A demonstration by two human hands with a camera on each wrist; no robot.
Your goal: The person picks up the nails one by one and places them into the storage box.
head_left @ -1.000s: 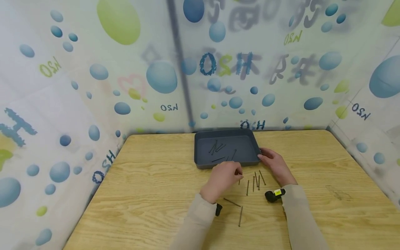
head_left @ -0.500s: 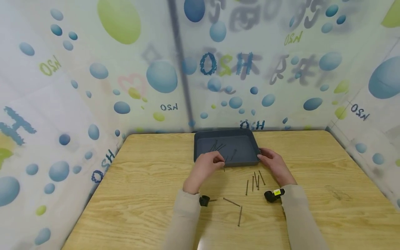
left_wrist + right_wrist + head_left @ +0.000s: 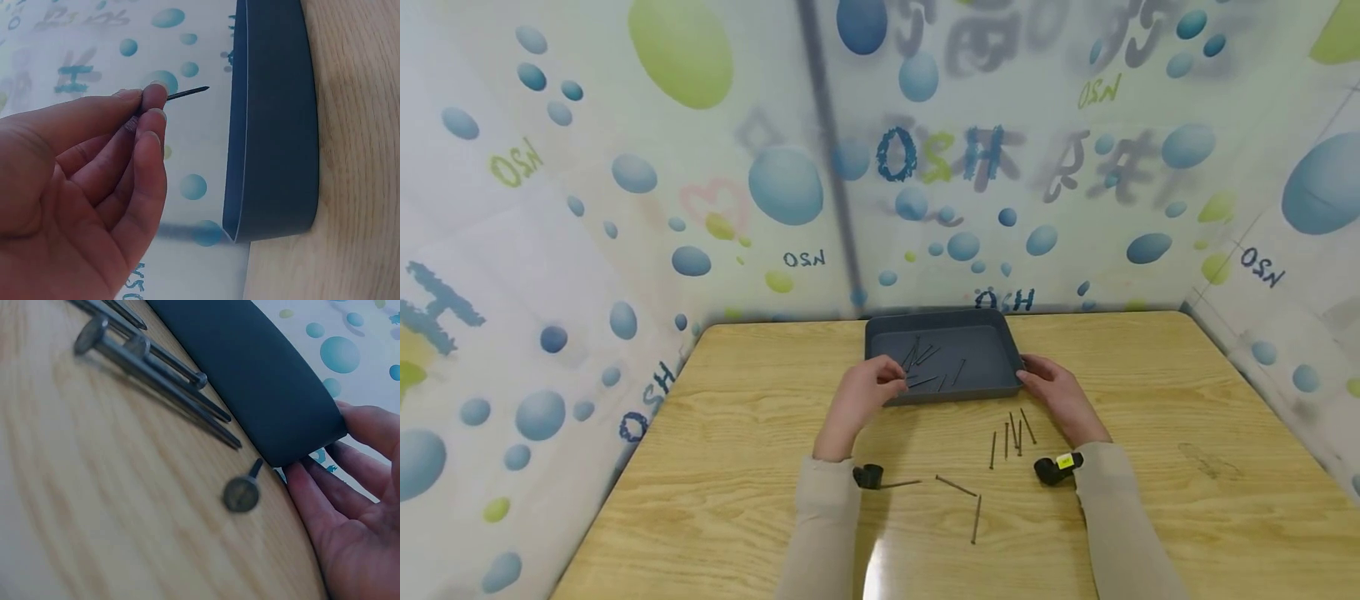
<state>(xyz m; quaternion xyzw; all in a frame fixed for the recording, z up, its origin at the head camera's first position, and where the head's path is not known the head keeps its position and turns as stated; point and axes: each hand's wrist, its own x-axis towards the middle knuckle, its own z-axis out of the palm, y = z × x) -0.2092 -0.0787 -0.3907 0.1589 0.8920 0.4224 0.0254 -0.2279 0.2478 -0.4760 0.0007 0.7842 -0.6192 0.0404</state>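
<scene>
In the head view a dark grey rectangular tray (image 3: 955, 395) stands toward the back of the table, with several nails (image 3: 925, 354) lying inside it. My left hand (image 3: 859, 397) is at the tray's near left corner. Thumb and fingertips pinch a nail (image 3: 189, 93), its pointed end sticking out toward the tray in the left wrist view; its head end is hidden in the fingers. My right hand (image 3: 1060, 396) holds the tray's near right corner, thumb and fingers against its end, as the right wrist view shows. Close to that hand lie several loose nails (image 3: 156, 375) with flat round heads.
On the wooden table (image 3: 737, 467), nearer the front, lie a slanting nail (image 3: 957, 485), an upright-lying nail (image 3: 976, 520) and another nail (image 3: 901, 483) beside the left wrist camera (image 3: 869, 477). A patterned wall (image 3: 880, 208) rises behind the table.
My left hand has moved left, from the loose nails in front of the tray to its near left corner, carrying a nail. My right hand has stayed at the tray.
</scene>
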